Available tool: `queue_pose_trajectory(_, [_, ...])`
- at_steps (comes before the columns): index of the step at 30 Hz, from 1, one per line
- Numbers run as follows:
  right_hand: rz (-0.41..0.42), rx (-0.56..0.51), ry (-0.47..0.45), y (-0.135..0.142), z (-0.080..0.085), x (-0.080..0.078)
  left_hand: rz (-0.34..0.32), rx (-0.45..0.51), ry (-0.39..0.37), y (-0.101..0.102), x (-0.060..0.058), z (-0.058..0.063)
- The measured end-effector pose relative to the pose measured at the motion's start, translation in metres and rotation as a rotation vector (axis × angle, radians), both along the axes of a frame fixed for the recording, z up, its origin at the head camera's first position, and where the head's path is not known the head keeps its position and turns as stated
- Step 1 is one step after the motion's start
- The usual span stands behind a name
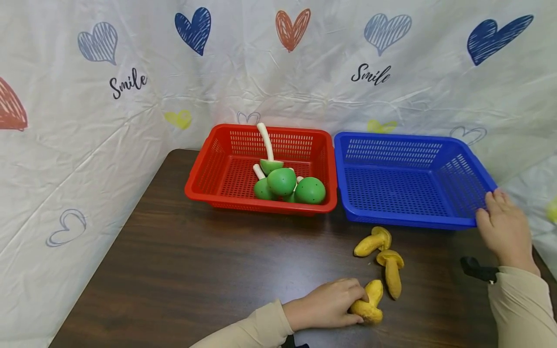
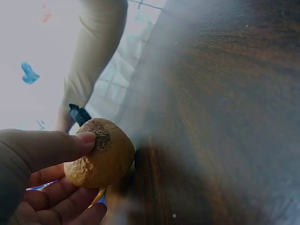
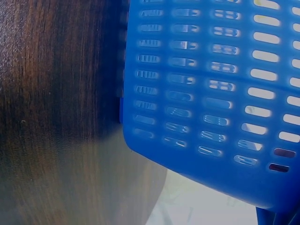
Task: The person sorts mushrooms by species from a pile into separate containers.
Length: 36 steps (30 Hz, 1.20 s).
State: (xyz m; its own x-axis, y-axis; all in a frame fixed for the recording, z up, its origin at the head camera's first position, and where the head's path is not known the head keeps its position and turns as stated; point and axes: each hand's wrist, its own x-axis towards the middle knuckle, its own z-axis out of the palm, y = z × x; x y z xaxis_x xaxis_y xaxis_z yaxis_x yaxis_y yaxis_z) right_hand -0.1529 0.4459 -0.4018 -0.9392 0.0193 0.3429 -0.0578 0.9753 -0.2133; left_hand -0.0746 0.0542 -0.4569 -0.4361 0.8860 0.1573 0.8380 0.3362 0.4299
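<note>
Yellow mushroom [image 1: 369,312] is pinched in the left hand [image 1: 328,303], nearer the right edge of the table [image 1: 209,270] than its left. Two more yellow mushrooms [image 1: 393,280] lie just beyond it. The right hand [image 1: 506,227] is clamped on the near right corner of the blue basket [image 1: 409,219], toward the table's right edge.

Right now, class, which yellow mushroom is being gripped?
The yellow mushroom farthest from the blue basket: the left hand grips it; the other two lie unheld.
</note>
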Motion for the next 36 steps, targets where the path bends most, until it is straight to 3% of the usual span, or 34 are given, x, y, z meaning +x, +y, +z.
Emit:
queue_pose_trajectory(13, [-0.025,-0.006,-0.005,-0.002,0.001,0.001,0.084,0.066,0.023,-0.008,-0.012,0.001])
queue_pose_trajectory(29, [-0.035,-0.004,-0.005,-0.003,0.001,-0.002,0.185,0.183,0.022,-0.021,-0.036,0.022])
queue_pose_trajectory(36, [-0.045,0.000,-0.027,-0.004,0.001,-0.001,0.183,0.239,0.030,-0.022,-0.045,0.035])
